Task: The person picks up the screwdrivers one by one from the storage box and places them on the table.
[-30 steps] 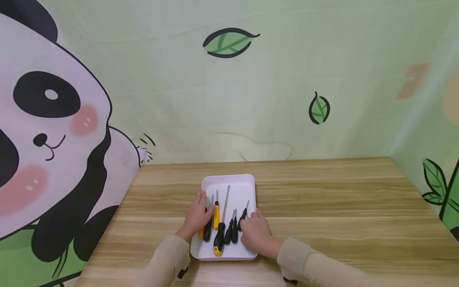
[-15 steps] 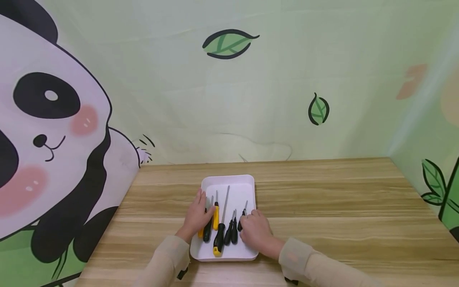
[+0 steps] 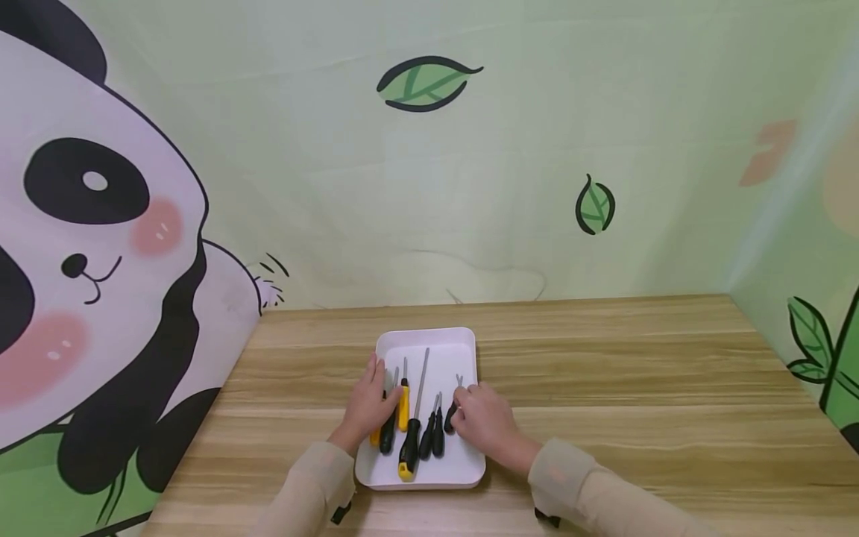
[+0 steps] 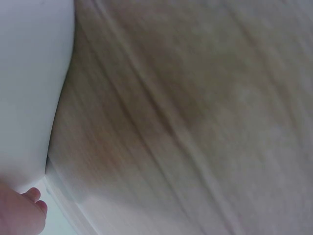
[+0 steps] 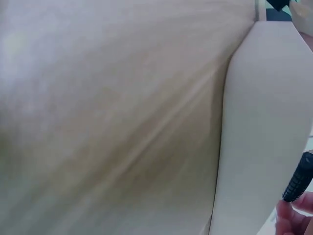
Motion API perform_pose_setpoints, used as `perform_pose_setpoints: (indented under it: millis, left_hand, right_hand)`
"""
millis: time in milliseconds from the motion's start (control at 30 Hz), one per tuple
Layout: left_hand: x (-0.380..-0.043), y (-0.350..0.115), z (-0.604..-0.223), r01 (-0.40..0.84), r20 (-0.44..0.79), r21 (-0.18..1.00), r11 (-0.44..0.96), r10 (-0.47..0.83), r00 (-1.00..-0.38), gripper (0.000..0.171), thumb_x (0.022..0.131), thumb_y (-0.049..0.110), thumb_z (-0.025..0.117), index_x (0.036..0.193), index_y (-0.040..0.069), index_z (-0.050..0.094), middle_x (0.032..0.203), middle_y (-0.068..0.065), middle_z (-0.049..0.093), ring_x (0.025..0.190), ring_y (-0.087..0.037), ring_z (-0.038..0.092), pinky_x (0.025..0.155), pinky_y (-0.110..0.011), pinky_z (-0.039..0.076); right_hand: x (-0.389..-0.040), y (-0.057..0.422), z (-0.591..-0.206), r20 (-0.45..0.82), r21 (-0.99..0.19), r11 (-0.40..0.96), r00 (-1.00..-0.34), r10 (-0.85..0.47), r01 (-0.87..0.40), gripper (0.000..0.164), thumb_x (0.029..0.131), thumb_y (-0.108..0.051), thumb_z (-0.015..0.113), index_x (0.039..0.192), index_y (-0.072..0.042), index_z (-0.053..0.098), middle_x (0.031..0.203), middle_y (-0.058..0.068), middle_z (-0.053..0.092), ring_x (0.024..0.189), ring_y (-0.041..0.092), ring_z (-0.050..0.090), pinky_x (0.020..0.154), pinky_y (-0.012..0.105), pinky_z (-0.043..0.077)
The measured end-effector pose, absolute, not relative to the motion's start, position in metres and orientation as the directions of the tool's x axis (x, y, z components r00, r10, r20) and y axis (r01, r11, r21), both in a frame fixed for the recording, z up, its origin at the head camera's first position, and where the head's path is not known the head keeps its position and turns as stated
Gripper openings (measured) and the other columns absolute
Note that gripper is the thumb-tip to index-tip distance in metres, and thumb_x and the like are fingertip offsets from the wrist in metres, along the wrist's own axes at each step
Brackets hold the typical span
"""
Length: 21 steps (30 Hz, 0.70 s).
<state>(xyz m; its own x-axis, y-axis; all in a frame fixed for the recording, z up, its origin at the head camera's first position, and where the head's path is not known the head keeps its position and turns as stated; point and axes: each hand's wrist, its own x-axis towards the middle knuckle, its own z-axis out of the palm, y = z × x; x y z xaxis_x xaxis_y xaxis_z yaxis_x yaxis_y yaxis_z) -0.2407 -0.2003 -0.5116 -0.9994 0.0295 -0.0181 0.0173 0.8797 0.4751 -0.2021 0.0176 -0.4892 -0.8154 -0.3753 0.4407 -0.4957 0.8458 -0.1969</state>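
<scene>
A white tray (image 3: 450, 477) holds several screwdrivers with black or yellow handles, lying with their shafts pointing away from me. My left hand (image 3: 367, 406) rests along the tray's left rim, fingers extended, thumb reaching over toward the yellow screwdriver (image 3: 404, 409). A long black-and-yellow screwdriver (image 3: 410, 447) lies in the middle, and two small black screwdrivers (image 3: 438, 436) lie beside it. At the right rim my right hand (image 3: 486, 419) pinches a small black-handled screwdriver (image 5: 299, 178); its ribbed handle shows at the fingertips in the right wrist view. Another black handle (image 3: 450, 419) lies just left of those fingers.
The tray stands on a wood-grain table (image 3: 604, 358). Behind it hangs a pale green wall cloth (image 3: 510, 149) printed with leaves and a panda (image 3: 101, 246).
My right hand has shifted slightly right and away from me, and the two small shafts by its fingers now stand closer together. The left hand has stayed in place.
</scene>
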Motion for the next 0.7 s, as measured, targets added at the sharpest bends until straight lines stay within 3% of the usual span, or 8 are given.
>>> perform_pose_setpoints:
  millis: [333, 700]
  left_hand:
    - [-0.241, -0.200, -0.512, 0.029, -0.014, 0.469, 0.883, 0.040, -0.999, 0.070, 0.087, 0.039, 0.048, 0.140, 0.001, 0.020, 0.149, -0.013, 0.006, 0.133, -0.033, 0.022, 0.106, -0.046, 0.024]
    - [-0.239, -0.200, -0.511, 0.030, -0.015, 0.475, 0.880, 0.042, -0.999, 0.071, 0.087, 0.039, 0.047, 0.140, 0.001, 0.020, 0.149, -0.013, 0.006, 0.132, -0.034, 0.023, 0.106, -0.047, 0.025]
  right_hand:
    - [-0.216, 0.027, -0.489, 0.537, -0.371, 0.778, -0.800, -0.265, -0.507, 0.008, 0.063, -0.006, 0.057, 0.066, -0.009, 0.050, 0.055, -0.003, 0.043, 0.047, 0.011, 0.036, 0.042, 0.019, 0.028]
    - [-0.232, 0.045, -0.484, 0.412, -0.545, 0.736, -0.893, -0.182, -0.402, 0.007, 0.066, -0.003, 0.054, 0.066, -0.008, 0.050, 0.057, -0.002, 0.045, 0.053, 0.010, 0.041, 0.047, 0.019, 0.033]
